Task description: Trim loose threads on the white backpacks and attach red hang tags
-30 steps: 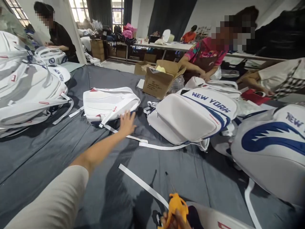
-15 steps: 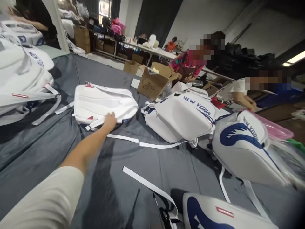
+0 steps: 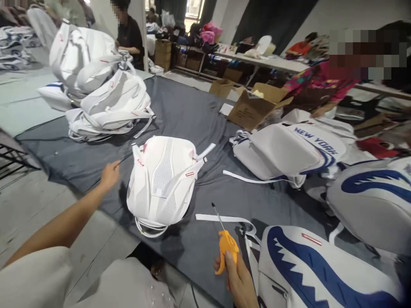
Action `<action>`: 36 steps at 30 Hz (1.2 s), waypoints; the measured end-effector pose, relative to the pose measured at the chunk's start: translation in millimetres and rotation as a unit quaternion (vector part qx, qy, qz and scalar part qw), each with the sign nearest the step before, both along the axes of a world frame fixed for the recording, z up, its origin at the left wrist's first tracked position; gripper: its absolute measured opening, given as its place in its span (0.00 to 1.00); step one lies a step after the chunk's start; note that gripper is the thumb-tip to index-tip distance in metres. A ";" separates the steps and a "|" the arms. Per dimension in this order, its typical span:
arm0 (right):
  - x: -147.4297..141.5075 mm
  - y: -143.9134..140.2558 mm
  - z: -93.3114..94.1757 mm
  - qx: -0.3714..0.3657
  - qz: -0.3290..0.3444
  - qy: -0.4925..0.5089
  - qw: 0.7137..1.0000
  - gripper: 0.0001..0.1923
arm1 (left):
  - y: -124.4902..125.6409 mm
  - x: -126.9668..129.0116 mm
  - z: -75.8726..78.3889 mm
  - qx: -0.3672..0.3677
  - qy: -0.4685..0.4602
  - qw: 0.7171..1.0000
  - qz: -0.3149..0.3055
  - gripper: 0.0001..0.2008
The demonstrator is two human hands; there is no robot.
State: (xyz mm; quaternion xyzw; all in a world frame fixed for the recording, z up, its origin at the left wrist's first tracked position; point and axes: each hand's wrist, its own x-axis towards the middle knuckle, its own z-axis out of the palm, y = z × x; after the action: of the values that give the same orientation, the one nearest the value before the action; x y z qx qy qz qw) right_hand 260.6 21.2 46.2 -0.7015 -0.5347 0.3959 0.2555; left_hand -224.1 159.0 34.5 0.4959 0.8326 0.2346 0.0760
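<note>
Now: my hands flank a white backpack (image 3: 165, 182) lying straps-up at the desk's (image 3: 183, 111) near edge.
My left hand (image 3: 109, 175) hangs loosely curled over the near-left edge of the grey cloth, apart from the bag and holding nothing. My right hand (image 3: 239, 280) is closed round an orange-handled tool (image 3: 226, 246), thin metal tip pointing up-left toward the bag but not touching it. A loose white strap (image 3: 224, 218) lies just by the tip; a blue-and-white bag (image 3: 308, 269) sits at the near-right corner. My judgement: steady the backpack with the free hand first, keep the point low and angled away from fingers, and work only at the strap end so the mesh panel isn't snagged. Other people work along the far edge.
</note>
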 end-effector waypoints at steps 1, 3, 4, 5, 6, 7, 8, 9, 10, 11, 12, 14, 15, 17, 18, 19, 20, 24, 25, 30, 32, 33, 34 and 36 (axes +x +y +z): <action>-12.9 4.3 -2.5 -0.010 0.015 -0.001 1.000 0.26 | -11.2 14.1 0.4 -0.017 -0.050 0.998 0.022 0.27; -41.6 13.6 -7.7 -0.020 0.048 -0.031 0.998 0.25 | -24.1 51.3 -4.0 -0.081 -0.098 0.992 -0.006 0.38; -56.7 16.7 -10.0 -0.018 0.069 -0.067 0.995 0.25 | -27.3 69.6 -7.9 -0.106 -0.077 0.991 -0.011 0.45; -71.6 17.7 -11.5 -0.016 0.091 -0.110 0.990 0.24 | -29.8 84.5 -12.7 -0.119 -0.047 0.992 -0.008 0.50; -85.6 16.0 -11.9 -0.020 0.123 -0.142 0.982 0.23 | -32.6 94.0 -18.1 -0.127 -0.013 0.992 -0.005 0.53; -98.2 11.7 -10.6 -0.029 0.159 -0.155 0.974 0.23 | -36.5 96.9 -24.3 -0.127 0.019 0.992 -0.005 0.53; -108.8 5.0 -7.1 -0.045 0.202 -0.145 0.967 0.23 | -42.3 92.9 -31.1 -0.127 0.041 0.991 -0.012 0.50; -116.8 -3.4 -1.3 -0.064 0.248 -0.116 0.960 0.23 | -50.2 82.4 -38.5 -0.130 0.051 0.990 -0.027 0.46; -122.0 -12.3 7.2 -0.089 0.293 -0.081 0.948 0.24 | -60.2 66.7 -45.9 -0.138 0.050 0.988 -0.050 0.42; -124.3 -20.3 18.3 -0.121 0.334 -0.050 0.933 0.24 | -71.8 47.6 -52.8 -0.151 0.037 0.985 -0.072 0.39; -124.1 -25.9 31.5 -0.158 0.363 -0.031 0.918 0.25 | -84.2 26.9 -58.5 -0.171 0.012 0.981 -0.085 0.36; -119.9 -25.0 61.9 -0.222 0.371 -0.022 0.902 0.27 | -107.2 -12.0 -63.7 -0.202 -0.055 0.975 -0.076 0.32; -118.4 -17.2 77.2 -0.234 0.354 -0.022 0.905 0.28 | -115.4 -27.8 -62.8 -0.195 -0.087 0.975 -0.059 0.29; -122.3 11.5 102.6 -0.182 0.303 -0.049 0.934 0.30 | -121.6 -49.5 -55.6 -0.123 -0.139 0.982 -0.019 0.25; -128.8 30.1 111.3 -0.130 0.277 -0.086 0.948 0.30 | -119.6 -56.0 -50.7 -0.066 -0.158 0.985 -0.005 0.24; -138.2 49.3 116.8 -0.086 0.247 -0.139 0.955 0.29 | -114.9 -60.3 -45.8 -0.009 -0.176 0.984 0.005 0.24; -149.8 67.6 119.3 -0.062 0.214 -0.208 0.952 0.27 | -108.4 -63.1 -41.5 0.039 -0.193 0.980 0.010 0.24; -198.2 109.7 111.3 -0.066 0.208 -0.440 0.871 0.25 | -82.2 -70.3 -34.4 0.141 -0.247 0.959 -0.006 0.24; -206.8 111.7 108.5 -0.073 0.229 -0.458 0.856 0.25 | -77.6 -72.0 -34.9 0.144 -0.279 0.949 -0.023 0.24; -224.8 109.6 107.1 -0.094 0.194 -0.476 0.852 0.28 | -59.1 -81.2 -40.4 0.021 -0.602 0.796 -0.058 0.30; -229.1 117.4 109.4 -0.119 0.260 -0.406 0.868 0.26 | -49.6 -85.6 -42.6 -0.034 -0.680 0.732 -0.015 0.29; -232.9 124.7 110.1 -0.127 0.305 -0.356 0.874 0.25 | -44.6 -87.9 -43.8 -0.059 -0.702 0.709 0.006 0.29; -238.4 133.9 110.6 -0.128 0.326 -0.321 0.880 0.25 | -39.7 -90.1 -45.1 -0.081 -0.717 0.692 0.025 0.29; -255.7 155.1 110.2 -0.099 0.278 -0.331 0.896 0.28 | -31.3 -93.8 -47.6 -0.122 -0.733 0.666 0.060 0.31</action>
State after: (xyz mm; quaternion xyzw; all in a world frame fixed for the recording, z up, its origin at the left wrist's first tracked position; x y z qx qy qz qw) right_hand 4.9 176.3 156.4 -0.6361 -0.7199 0.2467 -0.1275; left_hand -317.9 127.7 -13.1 0.0993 0.5575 0.4228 0.7075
